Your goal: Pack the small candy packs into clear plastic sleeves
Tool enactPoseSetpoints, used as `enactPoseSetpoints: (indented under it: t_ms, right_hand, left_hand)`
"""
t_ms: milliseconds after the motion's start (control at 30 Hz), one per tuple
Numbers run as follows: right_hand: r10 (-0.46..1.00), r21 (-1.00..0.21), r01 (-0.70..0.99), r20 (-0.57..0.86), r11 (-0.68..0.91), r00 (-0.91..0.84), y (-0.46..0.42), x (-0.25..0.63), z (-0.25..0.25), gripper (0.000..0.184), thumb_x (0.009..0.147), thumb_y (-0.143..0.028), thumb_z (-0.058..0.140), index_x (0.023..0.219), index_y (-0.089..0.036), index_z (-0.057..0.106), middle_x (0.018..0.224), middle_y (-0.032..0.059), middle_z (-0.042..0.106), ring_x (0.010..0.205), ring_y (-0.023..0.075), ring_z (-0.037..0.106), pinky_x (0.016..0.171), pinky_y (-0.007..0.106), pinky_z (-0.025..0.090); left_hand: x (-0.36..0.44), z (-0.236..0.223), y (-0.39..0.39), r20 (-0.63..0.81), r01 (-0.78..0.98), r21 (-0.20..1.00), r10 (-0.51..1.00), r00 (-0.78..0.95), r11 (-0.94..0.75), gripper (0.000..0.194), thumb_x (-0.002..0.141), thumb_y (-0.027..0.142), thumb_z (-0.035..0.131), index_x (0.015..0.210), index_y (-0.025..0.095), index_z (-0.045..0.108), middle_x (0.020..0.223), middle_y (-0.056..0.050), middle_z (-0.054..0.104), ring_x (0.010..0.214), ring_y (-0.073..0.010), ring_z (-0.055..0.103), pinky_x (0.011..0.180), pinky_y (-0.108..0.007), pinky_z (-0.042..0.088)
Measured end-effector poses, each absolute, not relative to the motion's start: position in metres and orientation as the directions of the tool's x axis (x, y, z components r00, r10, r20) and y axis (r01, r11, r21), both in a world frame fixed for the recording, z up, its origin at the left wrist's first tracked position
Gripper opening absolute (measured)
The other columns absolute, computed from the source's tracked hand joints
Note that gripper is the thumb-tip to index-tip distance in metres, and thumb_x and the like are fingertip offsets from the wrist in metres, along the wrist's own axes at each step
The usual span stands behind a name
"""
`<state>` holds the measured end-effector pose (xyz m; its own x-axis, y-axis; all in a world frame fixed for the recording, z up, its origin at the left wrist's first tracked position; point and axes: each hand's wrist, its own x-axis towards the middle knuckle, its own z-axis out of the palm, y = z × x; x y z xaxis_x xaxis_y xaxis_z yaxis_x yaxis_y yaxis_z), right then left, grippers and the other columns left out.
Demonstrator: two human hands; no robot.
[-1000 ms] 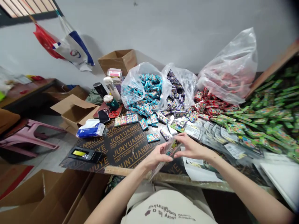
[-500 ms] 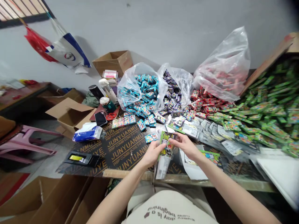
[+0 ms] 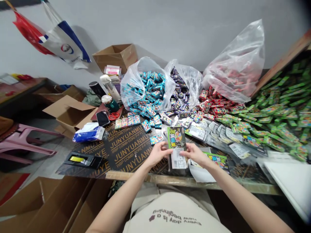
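Note:
Between both hands I hold a flat printed packaging pouch [image 3: 178, 139], green and black at its top with a white label lower down. My left hand [image 3: 159, 153] pinches its left edge. At the right edge, my right hand [image 3: 194, 153] grips it with the thumb on the front. Just beyond my left hand lies a small blue packet [image 3: 156, 139]. Beside my right wrist, another green-and-black pouch [image 3: 218, 161] rests on a white sheet [image 3: 202, 176]. Whether the held pouch has anything inside, I cannot tell.
Clear bags of blue packets [image 3: 152, 87] and purple packets [image 3: 179, 92] stand at the back. Red packets [image 3: 216, 103] and a heap of green packets [image 3: 274, 113] spread rightward. Scissors [image 3: 113, 116], a phone [image 3: 102, 118] and a tissue pack [image 3: 89, 132] lie left, near an open carton [image 3: 70, 113].
The pouch has been straightened and turned flat toward me, its printed front and label now showing. My hands have shifted to its side edges. The view has tilted slightly.

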<state>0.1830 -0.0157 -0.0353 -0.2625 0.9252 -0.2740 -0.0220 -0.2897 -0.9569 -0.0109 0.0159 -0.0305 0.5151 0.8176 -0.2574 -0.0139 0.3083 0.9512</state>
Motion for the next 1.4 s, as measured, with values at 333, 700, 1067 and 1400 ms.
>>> enactPoseSetpoints:
  t_ms: [333, 700, 1067, 1400]
  right_hand:
    - [0.944, -0.980, -0.196, -0.106, -0.045, 0.313, -0.007, 0.152, -0.022, 0.037, 0.073, -0.052, 0.056, 0.090, -0.018, 0.058, 0.081, 0.0023, 0.065, 0.071, 0.0160, 0.059, 0.066, 0.028, 0.047]
    - [0.958, -0.925, -0.375, -0.156, -0.056, 0.242, -0.011, 0.150, -0.005, 0.017, 0.070, -0.023, 0.050, 0.067, -0.019, 0.066, 0.076, 0.0035, 0.069, 0.076, 0.0198, 0.063, 0.074, 0.033, 0.048]
    - [0.987, -0.991, 0.099, 0.104, 0.092, 0.119, -0.023, 0.181, 0.004, 0.021, 0.073, -0.035, 0.062, 0.089, -0.023, 0.070, 0.092, 0.0039, 0.070, 0.087, 0.0231, 0.062, 0.080, 0.040, 0.049]
    - [0.998, -0.985, 0.168, 0.032, 0.040, -0.051, -0.014, 0.185, 0.027, 0.022, 0.072, -0.037, 0.063, 0.080, -0.018, 0.070, 0.073, 0.0044, 0.070, 0.063, 0.0173, 0.063, 0.057, 0.029, 0.052]
  left_hand:
    - [0.022, -0.029, 0.005, -0.150, -0.416, 0.866, 0.938, 0.312, 0.276, 0.042, 0.069, 0.029, 0.067, 0.107, 0.014, 0.058, 0.100, -0.009, 0.066, 0.092, -0.0184, 0.060, 0.084, -0.030, 0.044]
    - [0.024, -0.005, 0.015, -0.442, -0.476, 0.721, 0.864, 0.243, 0.503, 0.021, 0.061, 0.030, 0.067, 0.070, 0.011, 0.066, 0.070, -0.005, 0.068, 0.061, -0.0139, 0.061, 0.060, -0.024, 0.046]
    - [-0.007, 0.031, 0.017, -0.049, 0.037, 0.999, 0.949, 0.312, 0.040, 0.020, 0.062, 0.029, 0.071, 0.076, 0.014, 0.072, 0.079, -0.008, 0.071, 0.073, -0.0218, 0.064, 0.072, -0.031, 0.049]
    - [-0.007, 0.038, 0.019, 0.034, 0.192, 0.974, 0.918, 0.395, -0.119, 0.011, 0.065, 0.022, 0.065, 0.071, 0.015, 0.072, 0.072, -0.008, 0.070, 0.069, -0.0212, 0.063, 0.069, -0.032, 0.049]
